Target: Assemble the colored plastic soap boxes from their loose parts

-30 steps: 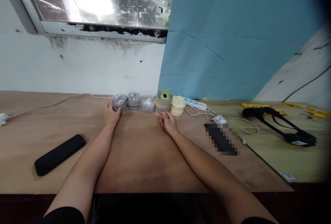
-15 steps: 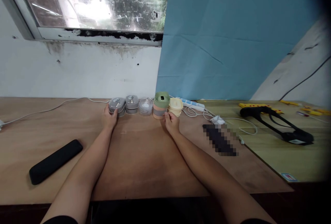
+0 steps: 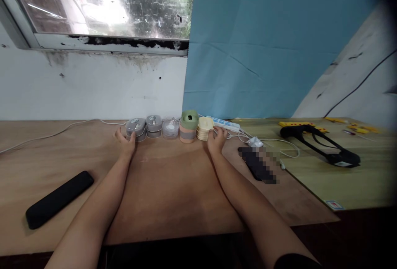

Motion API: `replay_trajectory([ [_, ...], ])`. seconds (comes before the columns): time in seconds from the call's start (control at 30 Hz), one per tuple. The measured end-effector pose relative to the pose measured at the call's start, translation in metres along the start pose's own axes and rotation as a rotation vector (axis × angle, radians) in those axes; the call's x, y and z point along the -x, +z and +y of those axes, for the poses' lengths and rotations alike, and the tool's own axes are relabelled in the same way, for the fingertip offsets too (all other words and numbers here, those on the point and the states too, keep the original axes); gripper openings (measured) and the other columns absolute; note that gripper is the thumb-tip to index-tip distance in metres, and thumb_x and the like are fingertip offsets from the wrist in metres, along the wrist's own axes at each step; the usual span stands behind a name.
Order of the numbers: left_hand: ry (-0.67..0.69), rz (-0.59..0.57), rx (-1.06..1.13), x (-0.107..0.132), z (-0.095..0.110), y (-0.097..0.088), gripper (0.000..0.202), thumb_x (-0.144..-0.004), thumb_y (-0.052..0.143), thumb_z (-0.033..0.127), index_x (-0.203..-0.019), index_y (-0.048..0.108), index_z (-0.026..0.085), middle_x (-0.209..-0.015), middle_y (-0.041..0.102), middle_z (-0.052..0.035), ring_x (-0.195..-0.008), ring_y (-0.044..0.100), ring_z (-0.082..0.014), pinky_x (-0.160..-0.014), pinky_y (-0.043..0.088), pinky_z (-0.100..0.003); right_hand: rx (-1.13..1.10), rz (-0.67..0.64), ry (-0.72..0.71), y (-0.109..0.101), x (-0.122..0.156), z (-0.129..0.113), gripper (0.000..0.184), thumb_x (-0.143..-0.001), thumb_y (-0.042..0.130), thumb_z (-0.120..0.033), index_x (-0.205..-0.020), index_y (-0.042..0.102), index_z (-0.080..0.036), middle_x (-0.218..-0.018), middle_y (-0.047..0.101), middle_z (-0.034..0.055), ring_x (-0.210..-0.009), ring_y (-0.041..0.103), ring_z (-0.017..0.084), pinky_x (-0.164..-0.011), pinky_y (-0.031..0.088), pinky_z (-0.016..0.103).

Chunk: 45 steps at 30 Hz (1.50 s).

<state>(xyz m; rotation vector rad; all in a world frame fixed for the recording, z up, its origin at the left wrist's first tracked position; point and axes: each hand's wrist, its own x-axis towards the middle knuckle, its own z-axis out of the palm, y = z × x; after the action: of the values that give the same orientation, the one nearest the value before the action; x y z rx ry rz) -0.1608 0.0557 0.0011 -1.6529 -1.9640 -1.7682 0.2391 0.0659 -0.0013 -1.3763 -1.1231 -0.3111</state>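
Observation:
At the left end of a row of small containers, my left hand [image 3: 125, 141] has its fingers spread, with the thumb at the front of a grey lidded box stack [image 3: 136, 126]. My right hand [image 3: 217, 138] is at the right side of a stack of cream-coloured dishes [image 3: 204, 128], its fingers apart; whether it touches them is hard to see. Between the hands stand another grey lidded stack [image 3: 154, 125], a clear round container [image 3: 170, 128] and a taller stack with a green top [image 3: 190, 118] over pink and grey layers.
A black oblong case [image 3: 58, 198] lies at left front. On the right are a power strip [image 3: 228, 125], white cables, a charger [image 3: 254, 142], a pixelated dark object [image 3: 257, 164], a black frame-like item [image 3: 321, 147] and yellow pieces [image 3: 362, 128]. A wall backs the table [image 3: 173, 194].
My right hand has left the green-topped stack and moved right to the cream dishes. The fingers of my left hand have opened away from the grey box. The view has shifted slightly.

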Motion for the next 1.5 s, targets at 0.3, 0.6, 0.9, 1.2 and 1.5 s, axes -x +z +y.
replay_trajectory([
  [0.3, 0.403, -0.043, -0.01, 0.022, 0.033, 0.001, 0.042, -0.085, 0.054, 0.034, -0.123, 0.053, 0.016, -0.106, 0.062, -0.0105, -0.094, 0.058, -0.0232, -0.089, 0.046, -0.039, 0.021, -0.247, 0.021, 0.012, 0.006, 0.011, 0.048, -0.078, 0.056, -0.033, -0.122, 0.06, -0.014, -0.138, 0.045, 0.0193, -0.131, 0.04, 0.031, -0.107, 0.032, 0.047],
  [0.6, 0.627, -0.62, -0.105, 0.043, 0.051, 0.012, 0.026, -0.088, 0.047, 0.036, -0.093, 0.068, 0.021, -0.082, 0.068, -0.0066, -0.077, 0.062, -0.0213, -0.071, 0.048, -0.033, -0.116, -0.086, 0.05, 0.005, 0.001, 0.006, 0.035, -0.084, 0.053, -0.037, -0.107, 0.063, -0.013, -0.123, 0.06, 0.0176, -0.125, 0.048, 0.027, -0.104, 0.037, 0.044],
  [0.9, 0.545, -0.822, -0.227, 0.041, 0.047, 0.012, 0.038, -0.088, 0.047, 0.046, -0.106, 0.067, 0.019, -0.101, 0.068, -0.0098, -0.093, 0.062, -0.0245, -0.082, 0.047, -0.035, -0.325, 0.087, -0.024, -0.006, 0.007, -0.027, 0.033, -0.094, 0.037, -0.039, -0.117, 0.044, -0.016, -0.118, 0.059, 0.0163, -0.11, 0.058, 0.023, -0.09, 0.046, 0.04],
  [1.2, 0.534, -0.749, -0.029, 0.047, 0.058, 0.007, 0.089, -0.076, 0.064, 0.05, -0.147, 0.021, 0.02, -0.118, 0.061, -0.0094, -0.093, 0.063, -0.0232, -0.081, 0.049, -0.034, -0.401, -0.289, -0.631, -0.016, 0.039, -0.063, 0.015, -0.083, 0.047, -0.02, -0.097, 0.047, -0.024, -0.105, 0.067, 0.0087, -0.1, 0.06, 0.023, -0.088, 0.045, 0.043],
  [1.5, 0.622, -0.493, 0.086, 0.049, 0.052, 0.01, 0.034, -0.085, 0.055, 0.033, -0.116, 0.057, 0.019, -0.096, 0.068, -0.0065, -0.082, 0.064, -0.0174, -0.074, 0.049, -0.028, -0.274, -0.704, -0.494, -0.015, 0.056, -0.077, 0.017, -0.084, 0.05, -0.03, -0.092, 0.06, -0.018, -0.084, 0.066, 0.0074, -0.079, 0.06, 0.02, -0.072, 0.045, 0.031],
])
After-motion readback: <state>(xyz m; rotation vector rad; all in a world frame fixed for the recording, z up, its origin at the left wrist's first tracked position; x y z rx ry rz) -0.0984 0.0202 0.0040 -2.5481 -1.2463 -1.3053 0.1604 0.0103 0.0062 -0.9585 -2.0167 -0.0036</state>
